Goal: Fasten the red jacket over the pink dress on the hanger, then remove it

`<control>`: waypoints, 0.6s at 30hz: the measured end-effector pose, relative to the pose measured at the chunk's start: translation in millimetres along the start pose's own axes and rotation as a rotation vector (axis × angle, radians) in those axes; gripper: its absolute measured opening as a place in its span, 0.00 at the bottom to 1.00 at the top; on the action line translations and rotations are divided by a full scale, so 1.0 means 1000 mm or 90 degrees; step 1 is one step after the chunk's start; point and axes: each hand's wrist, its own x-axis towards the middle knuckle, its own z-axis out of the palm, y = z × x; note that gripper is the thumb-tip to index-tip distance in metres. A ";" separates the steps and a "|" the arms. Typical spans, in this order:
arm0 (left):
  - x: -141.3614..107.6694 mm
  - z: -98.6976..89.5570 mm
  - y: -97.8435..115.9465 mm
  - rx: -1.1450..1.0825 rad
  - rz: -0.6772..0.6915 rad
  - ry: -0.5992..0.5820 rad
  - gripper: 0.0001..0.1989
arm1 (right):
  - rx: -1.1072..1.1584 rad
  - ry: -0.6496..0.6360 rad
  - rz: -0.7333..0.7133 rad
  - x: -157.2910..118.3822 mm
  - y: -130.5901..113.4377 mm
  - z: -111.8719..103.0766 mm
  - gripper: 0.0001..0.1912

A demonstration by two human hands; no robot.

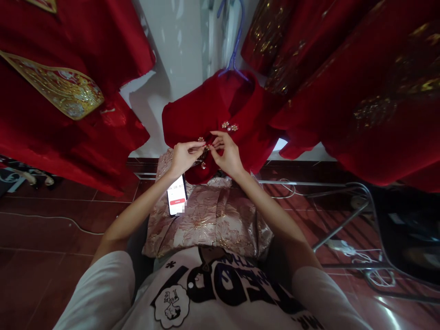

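A red garment [192,114] hangs in front of me on a purple hanger [235,55], its lower part reaching my lap. At its front edge, my left hand [185,156] and my right hand [227,153] meet with fingertips pinched. Between them is a small beaded button [206,147], partly covered by the fingers. Just above to the right, a gold-and-pearl flower clasp [229,126] sits on the red cloth. Another beaded flower [203,166] shows below my left fingers. Whether a needle or thread is held is too small to tell.
Over my lap lies shiny pink-gold brocade cloth [206,224], with a lit phone [177,197] on it at the left. Red embroidered garments [79,91] hang on both sides. A metal-framed black chair [405,238] and white cables [378,275] are at the right.
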 end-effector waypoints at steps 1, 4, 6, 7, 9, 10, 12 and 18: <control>0.000 -0.001 0.001 0.009 0.002 -0.001 0.11 | -0.007 0.001 -0.004 0.000 -0.001 0.000 0.19; 0.003 -0.006 0.001 0.023 0.019 -0.008 0.08 | -0.019 0.000 -0.007 0.000 0.000 0.000 0.18; 0.007 -0.009 0.000 0.016 0.030 -0.017 0.07 | -0.026 -0.001 -0.012 0.001 0.001 0.002 0.18; 0.008 -0.010 -0.001 0.011 0.035 -0.024 0.07 | -0.031 0.001 -0.017 0.001 0.002 0.003 0.18; 0.011 -0.011 -0.003 0.003 0.043 -0.042 0.06 | -0.036 0.006 -0.025 0.001 0.003 0.004 0.17; 0.012 -0.010 -0.004 0.001 0.044 -0.051 0.06 | -0.033 0.007 -0.027 0.001 0.004 0.003 0.16; 0.011 -0.007 -0.009 0.001 0.036 -0.052 0.07 | -0.013 0.002 -0.023 -0.001 0.004 0.001 0.14; -0.017 0.002 -0.030 0.101 0.046 -0.118 0.09 | -0.064 -0.075 0.034 -0.011 0.006 -0.031 0.06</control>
